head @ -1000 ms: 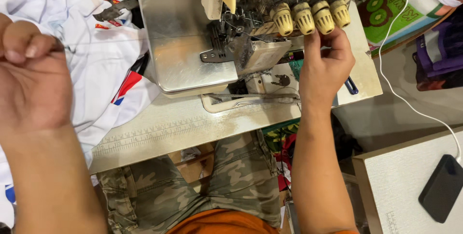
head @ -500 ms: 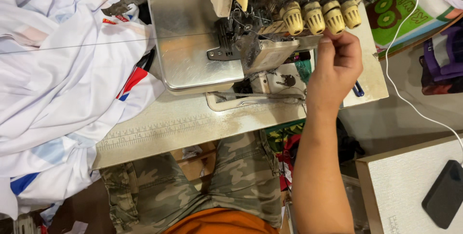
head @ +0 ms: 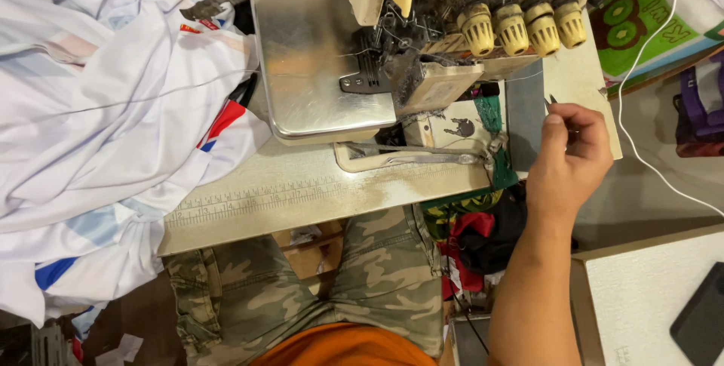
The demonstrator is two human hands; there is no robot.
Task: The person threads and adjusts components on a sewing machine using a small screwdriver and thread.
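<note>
One hand is in view: the person's right hand (head: pixel 571 156) reaches in from the near right, its forearm running up from the bottom edge. Its fingers (head: pixel 556 126) are curled in and pinched around a small dark metal tool (head: pixel 550 100), whose thin pointed tip sticks out just past the fingertips; whether this is a thread snip or tweezers cannot be told. The hand hovers over the right end of the pale worn sewing table (head: pixel 324 192), just near of the four ribbed cream-yellow tension knobs (head: pixel 520 28), which sit in a row on the far right of the cream-coloured overlock sewing machine (head: pixel 422 49). It does not touch the knobs. The left hand is out of view.

To the left of the machine head lies its shiny steel bed plate (head: pixel 317 56). A heap of white fabric with red and blue patches (head: pixel 98 124) covers the left of the scene and hangs over the table's left end. A thin thread runs across that fabric towards the machine. Near the viewer are the person's camouflage trousers (head: pixel 362 275). A white cable (head: pixel 648 72) trails down the far right, and a dark flat phone (head: pixel 701 317) rests on a white surface at the near right corner.
</note>
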